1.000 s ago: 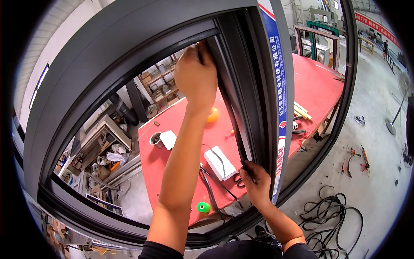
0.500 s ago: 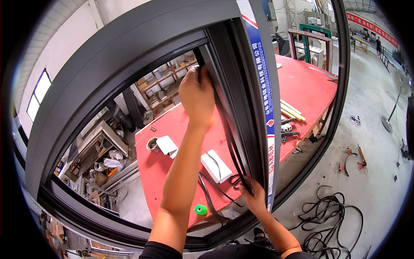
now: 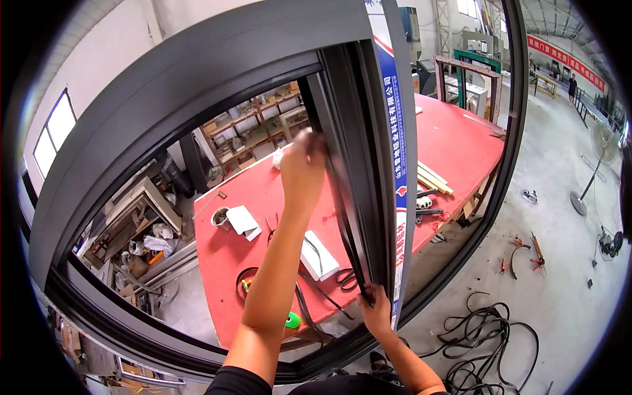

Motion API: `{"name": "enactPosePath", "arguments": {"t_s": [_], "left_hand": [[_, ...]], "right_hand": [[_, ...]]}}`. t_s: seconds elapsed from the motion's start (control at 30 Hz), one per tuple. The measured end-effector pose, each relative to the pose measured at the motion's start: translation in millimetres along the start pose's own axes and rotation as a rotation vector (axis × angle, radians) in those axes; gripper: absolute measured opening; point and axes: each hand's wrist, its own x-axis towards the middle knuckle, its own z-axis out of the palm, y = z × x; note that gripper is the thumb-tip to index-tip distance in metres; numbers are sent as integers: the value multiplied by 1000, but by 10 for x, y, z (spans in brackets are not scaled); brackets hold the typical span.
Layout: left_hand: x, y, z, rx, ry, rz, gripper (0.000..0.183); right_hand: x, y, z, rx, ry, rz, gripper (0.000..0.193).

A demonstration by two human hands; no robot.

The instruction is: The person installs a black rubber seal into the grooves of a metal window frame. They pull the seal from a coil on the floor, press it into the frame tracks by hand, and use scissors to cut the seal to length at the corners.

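A large dark grey window or door frame [image 3: 197, 49] stands tilted in front of me, a printed protective film [image 3: 394, 145] down its thick upright. My left hand [image 3: 304, 161] is curled against the inner edge of that upright; its fingertips are smeared by motion and what they grip is hidden. Lower down, my right hand [image 3: 375, 313] pinches a black rubber strip [image 3: 353, 250] that runs along the upright between my hands. Dark-handled scissors [image 3: 346, 280] lie on the red table [image 3: 454, 125] just left of my right hand.
A white box [image 3: 320, 257], a green spool [image 3: 293, 320] and a cup [image 3: 221, 218] sit on the table beyond the frame. Loops of black strip [image 3: 490, 342] cover the floor at right, near hand tools [image 3: 538, 253]. A stand fan [image 3: 579, 203] and a distant person [image 3: 572, 87] are farther right.
My left hand has slid down the upright. My right hand has shifted slightly left and down, away from the scissors, keeping the strip. The whole view has turned a little.
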Motion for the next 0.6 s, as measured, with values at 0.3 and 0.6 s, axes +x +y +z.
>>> {"name": "enactPosePath", "arguments": {"t_s": [0.3, 0.6], "left_hand": [[-274, -239, -19, -53, -32, -108, 11], [-522, -184, 23, 166, -47, -116, 14]], "right_hand": [[-14, -164, -5, 49, -53, -121, 13], [37, -94, -17, 158, -78, -25, 17]]}}
